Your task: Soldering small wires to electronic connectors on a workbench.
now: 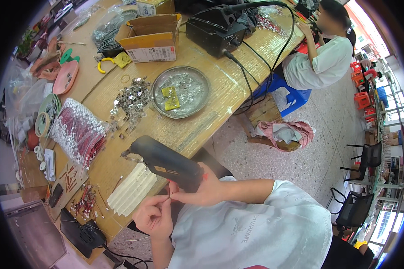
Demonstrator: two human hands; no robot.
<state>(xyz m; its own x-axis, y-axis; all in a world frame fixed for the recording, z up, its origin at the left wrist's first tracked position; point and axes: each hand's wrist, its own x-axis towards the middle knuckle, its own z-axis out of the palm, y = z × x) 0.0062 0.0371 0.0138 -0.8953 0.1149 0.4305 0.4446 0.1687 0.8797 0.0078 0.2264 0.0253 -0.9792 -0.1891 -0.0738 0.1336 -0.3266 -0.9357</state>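
My right hand [206, 189] is wrapped round a black soldering gun [164, 162], whose thin metal tip points left over the table. Its thumb and a fingertip also reach toward my left hand. My left hand [155, 217] is closed in a pinch at the table's front edge, its fingertips meeting those of the right. What sits between them is too small to make out. Just beyond, a cream pleated sheet [132, 189] lies under the tip. Left of it is a loose bunch of red wires [84, 202] with small ends.
A round metal tray [202, 96] holds a yellow sponge [170, 98]. Small metal parts [132, 96] are heaped beside it. Around them are a bag of red-and-white wires [78, 130], a cardboard box [150, 42] and a black corded unit [215, 33]. Another person [321, 58] sits at far right.
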